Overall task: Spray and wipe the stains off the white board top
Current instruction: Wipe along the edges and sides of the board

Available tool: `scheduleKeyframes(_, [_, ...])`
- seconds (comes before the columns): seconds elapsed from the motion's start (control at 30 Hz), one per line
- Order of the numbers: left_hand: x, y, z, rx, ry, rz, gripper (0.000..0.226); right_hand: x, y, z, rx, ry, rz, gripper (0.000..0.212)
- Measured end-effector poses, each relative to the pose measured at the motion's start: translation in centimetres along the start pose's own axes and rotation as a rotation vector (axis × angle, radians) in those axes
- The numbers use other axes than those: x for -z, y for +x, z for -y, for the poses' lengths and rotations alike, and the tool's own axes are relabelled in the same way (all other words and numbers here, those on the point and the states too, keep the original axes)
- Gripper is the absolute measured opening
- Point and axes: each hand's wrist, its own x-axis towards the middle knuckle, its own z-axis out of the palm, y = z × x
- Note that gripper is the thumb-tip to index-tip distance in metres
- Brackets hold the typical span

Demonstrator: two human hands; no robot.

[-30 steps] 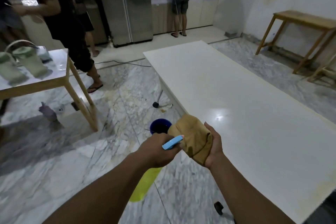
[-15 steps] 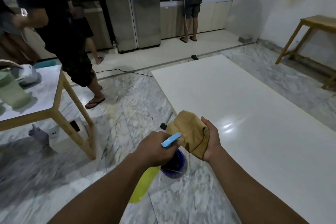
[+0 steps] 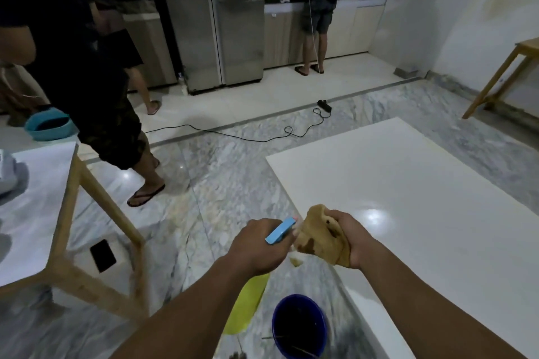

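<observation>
Far left of the left hand (image 3: 256, 245) stands a wooden-legged desk (image 3: 43, 213), with a dark phone (image 3: 102, 255) on the floor beneath it. The left hand is curled tight around the neck of a spray bottle (image 3: 248, 304); its blue nozzle head (image 3: 280, 230) points toward the cloth just beside it, and the yellow body hangs below the wrist. Under and between the forearms sits a blue bucket (image 3: 299, 326) on the marble floor. The right hand (image 3: 348, 237) grips a bunched tan cloth (image 3: 319, 234), fingers closed into its folds. The white board top (image 3: 423, 198) spreads to the right of and beyond that hand, glossy, with the cloth held over its near left edge.
</observation>
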Motion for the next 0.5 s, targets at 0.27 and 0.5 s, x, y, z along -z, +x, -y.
scheduleKeyframes(0.27, [5.9, 12.7, 11.6, 0.085, -0.106, 0.015, 0.046, -10.2, 15.9, 12.4, 0.246, -0.295, -0.181, 0.027])
scheduleKeyframes(0.5, [6.4, 18.6, 19.3, 0.084, -0.037, 0.002, 0.054, -13.7, 32.2, 10.1, 0.962, -1.626, -0.237, 0.051])
